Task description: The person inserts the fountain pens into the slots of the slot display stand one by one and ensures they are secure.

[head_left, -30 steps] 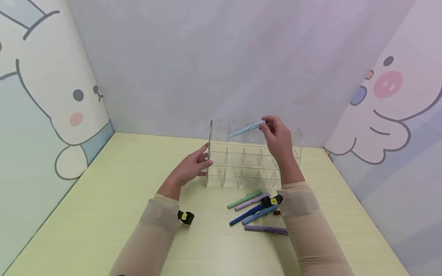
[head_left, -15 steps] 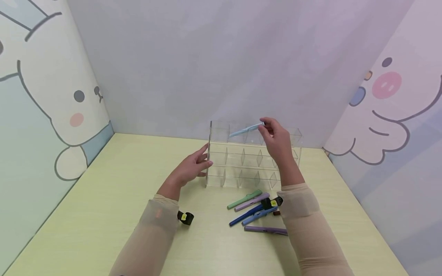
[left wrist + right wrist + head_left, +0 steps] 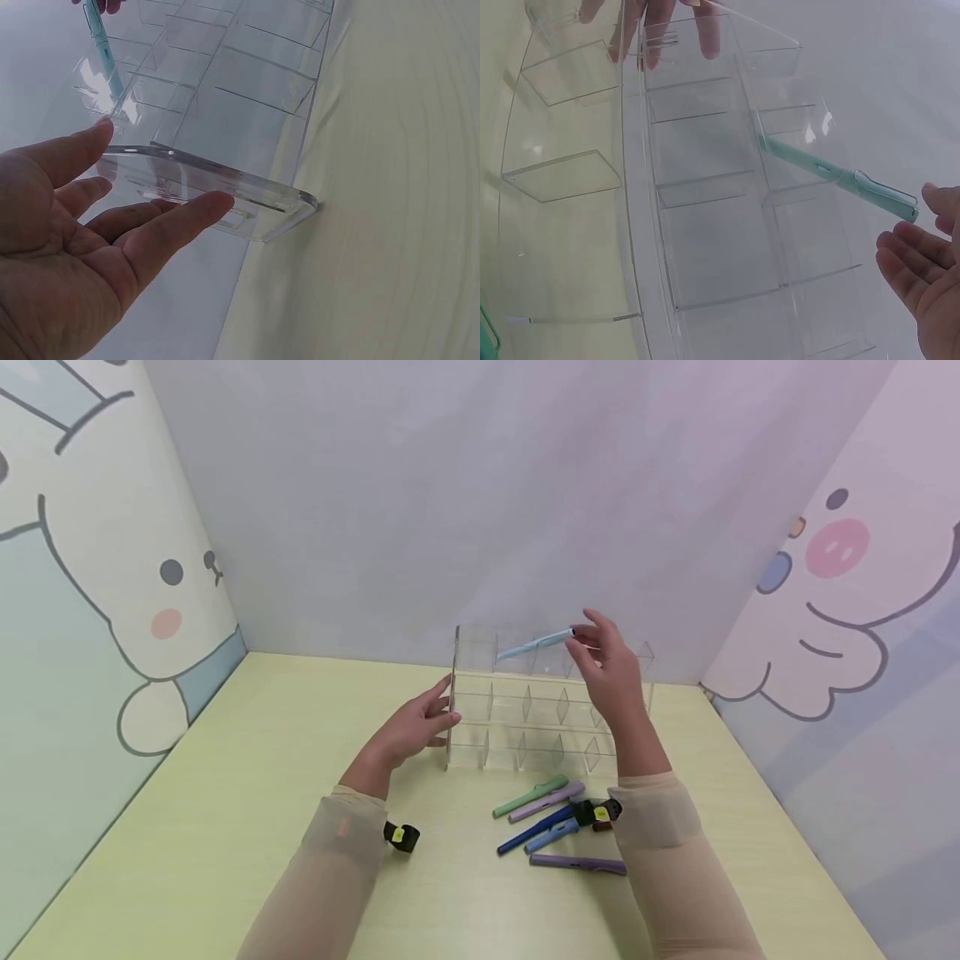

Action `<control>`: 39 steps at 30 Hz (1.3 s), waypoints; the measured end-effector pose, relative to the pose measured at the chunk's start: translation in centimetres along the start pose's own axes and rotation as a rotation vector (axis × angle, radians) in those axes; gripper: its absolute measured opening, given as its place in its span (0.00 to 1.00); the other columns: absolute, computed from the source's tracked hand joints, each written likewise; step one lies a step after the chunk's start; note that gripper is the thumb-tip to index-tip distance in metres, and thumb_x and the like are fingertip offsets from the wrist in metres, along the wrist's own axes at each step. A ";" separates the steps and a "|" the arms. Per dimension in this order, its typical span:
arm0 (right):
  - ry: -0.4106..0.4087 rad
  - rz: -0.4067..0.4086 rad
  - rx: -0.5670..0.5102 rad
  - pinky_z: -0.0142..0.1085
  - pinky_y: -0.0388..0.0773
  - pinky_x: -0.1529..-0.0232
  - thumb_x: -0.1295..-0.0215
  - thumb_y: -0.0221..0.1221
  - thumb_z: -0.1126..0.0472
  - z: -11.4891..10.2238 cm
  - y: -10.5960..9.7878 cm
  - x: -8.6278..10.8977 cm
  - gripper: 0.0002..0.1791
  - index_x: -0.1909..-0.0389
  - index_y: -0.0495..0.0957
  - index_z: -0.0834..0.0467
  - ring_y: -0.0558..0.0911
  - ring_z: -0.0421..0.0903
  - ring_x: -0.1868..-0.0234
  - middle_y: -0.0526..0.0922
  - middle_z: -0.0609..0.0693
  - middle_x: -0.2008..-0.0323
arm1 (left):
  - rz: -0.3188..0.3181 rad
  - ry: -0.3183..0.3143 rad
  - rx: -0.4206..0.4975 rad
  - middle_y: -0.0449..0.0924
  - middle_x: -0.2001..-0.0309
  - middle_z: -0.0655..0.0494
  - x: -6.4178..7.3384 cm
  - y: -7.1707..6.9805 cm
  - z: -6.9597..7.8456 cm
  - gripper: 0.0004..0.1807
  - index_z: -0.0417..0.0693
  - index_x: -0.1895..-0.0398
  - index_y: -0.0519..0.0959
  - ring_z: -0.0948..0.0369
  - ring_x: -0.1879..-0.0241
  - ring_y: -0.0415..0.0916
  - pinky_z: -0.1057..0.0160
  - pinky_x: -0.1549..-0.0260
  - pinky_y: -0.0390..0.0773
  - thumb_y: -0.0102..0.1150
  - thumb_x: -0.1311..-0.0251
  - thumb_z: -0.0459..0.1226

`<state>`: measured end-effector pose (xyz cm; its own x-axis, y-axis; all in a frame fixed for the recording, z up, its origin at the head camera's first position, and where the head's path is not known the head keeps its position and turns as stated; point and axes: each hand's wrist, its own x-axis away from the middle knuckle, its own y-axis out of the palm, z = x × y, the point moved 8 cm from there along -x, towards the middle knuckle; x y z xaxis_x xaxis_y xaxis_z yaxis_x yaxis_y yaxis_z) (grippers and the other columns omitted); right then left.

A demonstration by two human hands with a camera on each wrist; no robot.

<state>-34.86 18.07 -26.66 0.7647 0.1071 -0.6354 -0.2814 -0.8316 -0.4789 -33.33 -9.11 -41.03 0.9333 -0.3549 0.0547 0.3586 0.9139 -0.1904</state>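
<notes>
Left hand (image 3: 409, 727) at rack (image 3: 510, 724), yellow table (image 3: 262, 777), cartoon walls (image 3: 112, 568)

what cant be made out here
Head: part of a brown item, behind the black wrist device.
Head: lower right corner of the rack, behind the right forearm.
Right wrist: a green item, cut off by the left edge.
Left wrist: most of the right hand, past the top edge.

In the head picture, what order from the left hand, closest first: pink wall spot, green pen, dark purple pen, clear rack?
From the left hand:
1. Clear rack: left end right at it.
2. Green pen: on the table in front of the rack.
3. Dark purple pen: lowest pen in the view.
4. Pink spot: on the right wall.
</notes>
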 end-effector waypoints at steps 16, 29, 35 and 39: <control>0.035 -0.124 0.140 0.29 0.79 0.47 0.28 0.56 0.49 -0.2 -3.8 5.1 0.27 0.31 0.66 0.47 0.82 0.46 0.47 0.81 0.48 0.44 | 0.012 -0.002 -0.020 0.54 0.24 0.50 0.2 -0.3 0.0 0.40 0.85 0.25 0.45 0.52 0.34 0.71 0.49 0.44 0.79 0.56 0.30 0.46; 0.175 -0.438 0.287 0.54 0.81 0.51 0.28 0.54 0.43 1.2 -4.6 7.2 0.22 0.43 0.74 0.53 0.84 0.55 0.52 0.83 0.53 0.51 | 0.013 0.008 -0.006 0.53 0.23 0.47 0.5 -0.9 -0.1 0.40 0.84 0.25 0.45 0.51 0.33 0.69 0.49 0.43 0.78 0.56 0.30 0.46; 0.227 -0.512 0.324 0.54 0.80 0.49 0.29 0.54 0.42 2.2 -5.0 7.8 0.21 0.45 0.75 0.52 0.83 0.54 0.50 0.83 0.51 0.51 | 0.010 0.004 -0.003 0.55 0.24 0.48 0.5 -0.8 -0.1 0.40 0.82 0.24 0.45 0.51 0.34 0.70 0.49 0.44 0.79 0.56 0.30 0.45; 0.267 -0.598 0.357 0.50 0.80 0.51 0.29 0.56 0.43 3.1 -5.2 8.5 0.18 0.48 0.77 0.51 0.81 0.50 0.52 0.83 0.48 0.54 | 0.010 0.010 -0.009 0.54 0.24 0.47 0.4 -0.9 -0.1 0.41 0.80 0.23 0.45 0.51 0.34 0.70 0.49 0.45 0.79 0.56 0.30 0.45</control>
<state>-28.66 24.98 -31.43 0.9485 0.3116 -0.0577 0.0904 -0.4405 -0.8932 -33.29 -10.08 -40.94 0.9367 -0.3475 0.0433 0.3489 0.9156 -0.2000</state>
